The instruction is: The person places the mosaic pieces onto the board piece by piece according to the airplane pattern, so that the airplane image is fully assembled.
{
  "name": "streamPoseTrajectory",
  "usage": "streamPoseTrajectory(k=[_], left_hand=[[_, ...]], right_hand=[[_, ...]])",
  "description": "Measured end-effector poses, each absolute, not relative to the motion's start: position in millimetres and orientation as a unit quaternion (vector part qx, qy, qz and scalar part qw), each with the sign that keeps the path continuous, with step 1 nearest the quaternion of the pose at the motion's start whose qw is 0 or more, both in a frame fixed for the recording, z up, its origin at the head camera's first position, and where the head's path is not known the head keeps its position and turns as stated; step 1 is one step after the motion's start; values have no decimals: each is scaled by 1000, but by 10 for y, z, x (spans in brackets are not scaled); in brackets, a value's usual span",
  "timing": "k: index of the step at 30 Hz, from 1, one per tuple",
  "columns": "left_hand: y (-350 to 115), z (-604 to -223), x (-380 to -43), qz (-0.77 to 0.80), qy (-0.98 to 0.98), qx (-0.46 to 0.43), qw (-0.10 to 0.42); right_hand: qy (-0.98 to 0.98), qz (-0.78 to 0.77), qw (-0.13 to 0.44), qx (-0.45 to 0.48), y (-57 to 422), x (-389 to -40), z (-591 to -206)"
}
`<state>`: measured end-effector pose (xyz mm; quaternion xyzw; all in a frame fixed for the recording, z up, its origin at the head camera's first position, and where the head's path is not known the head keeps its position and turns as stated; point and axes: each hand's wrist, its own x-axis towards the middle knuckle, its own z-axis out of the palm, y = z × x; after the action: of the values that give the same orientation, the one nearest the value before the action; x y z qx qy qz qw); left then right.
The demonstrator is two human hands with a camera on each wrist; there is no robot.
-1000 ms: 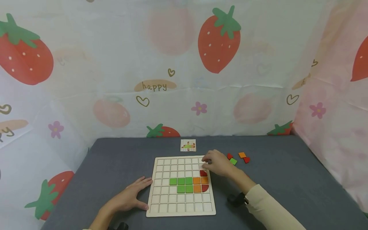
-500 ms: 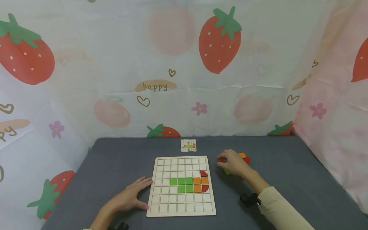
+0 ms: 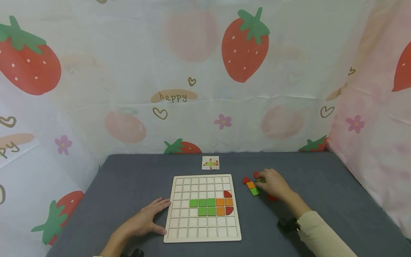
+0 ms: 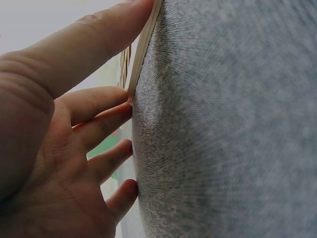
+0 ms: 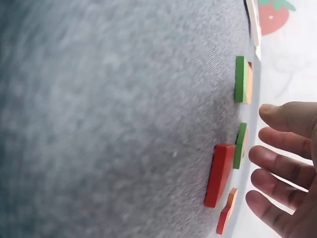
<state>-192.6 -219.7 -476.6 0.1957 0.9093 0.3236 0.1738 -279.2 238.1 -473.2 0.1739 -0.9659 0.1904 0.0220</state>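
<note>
A pale wooden grid board (image 3: 192, 228) lies on the grey table, with several green tiles (image 3: 202, 202), three orange tiles (image 3: 220, 211) and two rounded red tiles (image 3: 229, 210) in its cells. My left hand (image 3: 146, 218) rests at the board's left edge, thumb and fingers spread against the rim. My right hand (image 3: 275, 184) is over the loose tiles to the right of the board, fingertips close to a green tile (image 3: 261, 180). In the right wrist view the fingers are apart and loosely bent, with that green tile (image 5: 240, 146) lying below them beside a red tile (image 5: 220, 176).
Left of my right hand, a red tile (image 3: 246, 180), an orange tile (image 3: 250, 185) and a green tile (image 3: 254, 191) lie in a row. A small pattern card (image 3: 210, 162) lies behind the board. Strawberry-print cloth (image 3: 205, 125) hangs behind the table.
My right hand has gone from the board's upper right corner rightward to the loose tiles, uncovering the row of red, orange and green. My left hand stays in place.
</note>
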Motion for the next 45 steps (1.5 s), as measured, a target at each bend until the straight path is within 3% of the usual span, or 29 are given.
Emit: streamPoseTrajectory(k=[10,32,45], left_hand=[[-2200,-4784,-1943,316,911,202,171],[-2198,-4750,-1926,322,907,202,184],[-2197,-4770,-1942,315,910,200,179]], right_hand=[[-975,166,37,142,2420,-2796,-4738],[-976,190,-8,104,2363,-2819,-4726],[-971,215,-4,101,2412,-2842,-4760]])
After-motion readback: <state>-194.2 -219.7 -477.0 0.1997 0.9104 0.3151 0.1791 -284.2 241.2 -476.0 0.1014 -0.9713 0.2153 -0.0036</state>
